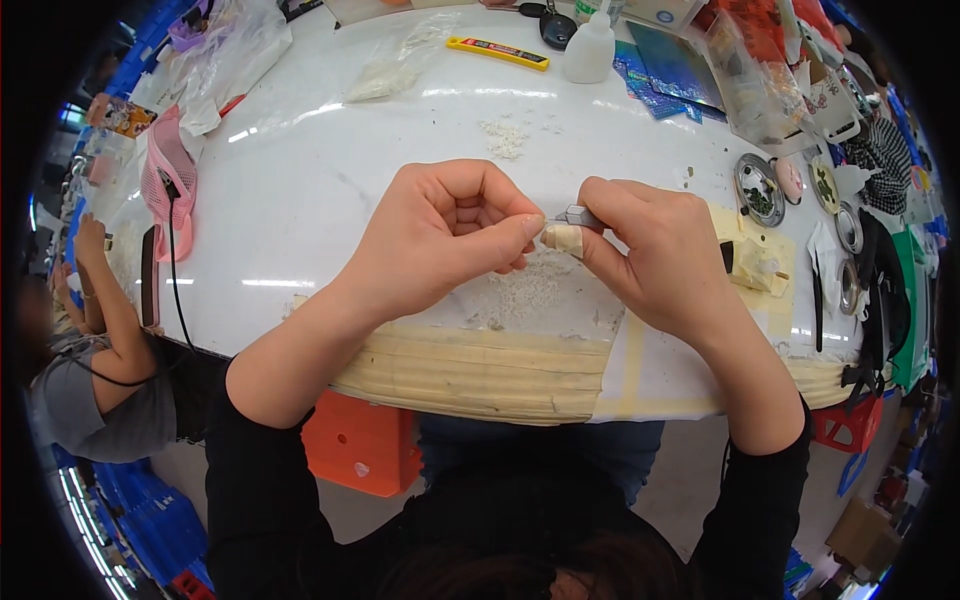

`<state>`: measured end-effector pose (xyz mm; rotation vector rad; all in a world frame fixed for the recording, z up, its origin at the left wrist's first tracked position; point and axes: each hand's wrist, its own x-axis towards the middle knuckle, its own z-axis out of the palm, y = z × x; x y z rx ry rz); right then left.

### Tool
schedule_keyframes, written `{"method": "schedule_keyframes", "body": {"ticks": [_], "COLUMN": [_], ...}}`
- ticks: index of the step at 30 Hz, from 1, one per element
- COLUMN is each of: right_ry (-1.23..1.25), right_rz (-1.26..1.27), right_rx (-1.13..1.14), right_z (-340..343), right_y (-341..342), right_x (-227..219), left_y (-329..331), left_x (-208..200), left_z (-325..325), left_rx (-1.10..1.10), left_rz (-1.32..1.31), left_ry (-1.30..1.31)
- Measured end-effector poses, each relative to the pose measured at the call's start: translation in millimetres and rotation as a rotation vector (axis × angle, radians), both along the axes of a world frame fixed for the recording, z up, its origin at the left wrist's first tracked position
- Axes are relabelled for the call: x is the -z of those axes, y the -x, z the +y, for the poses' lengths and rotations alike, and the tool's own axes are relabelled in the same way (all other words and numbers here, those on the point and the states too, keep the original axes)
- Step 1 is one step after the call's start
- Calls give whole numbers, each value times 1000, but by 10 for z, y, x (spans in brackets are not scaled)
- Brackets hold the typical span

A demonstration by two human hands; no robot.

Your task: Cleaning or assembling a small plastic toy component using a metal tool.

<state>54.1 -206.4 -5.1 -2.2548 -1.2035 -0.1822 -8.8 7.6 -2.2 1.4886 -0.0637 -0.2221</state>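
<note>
Above the white table (330, 190), my left hand (430, 230) is closed in a pinch, thumb against forefinger. Whatever sits between those fingertips is too small to name. My right hand (665, 250) grips a small grey metal tool (577, 217) between thumb and fingers, its end almost touching the left fingertips. Pale tape (563, 240) is wrapped round the right thumb. Below the hands lies a scatter of small white bits (525, 292). A second little heap of white bits (503, 138) is farther back.
Tan tape (470, 370) covers the table's front edge. At the back are a yellow cutter (497, 53) and a white squeeze bottle (590, 50). Round tins (760, 190) stand right. A pink mesh item (172, 190) and black cable lie left, near another person's arm (118, 310).
</note>
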Motion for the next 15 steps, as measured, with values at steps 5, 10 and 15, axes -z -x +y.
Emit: {"method": "schedule_keyframes", "body": {"ticks": [5, 10, 15], "right_ry": [3, -4, 44], "right_rz": [10, -2, 23], "right_rx": [-6, -2, 17], "right_z": [-2, -4, 2], "right_y": [-2, -3, 5], "right_x": [-8, -9, -35], "left_y": [23, 18, 28], "left_x": [30, 42, 33], "left_z": [4, 8, 8], "left_rx": [19, 24, 4], "left_rz": [-180, -271, -438], "left_ry": [-85, -161, -297]}}
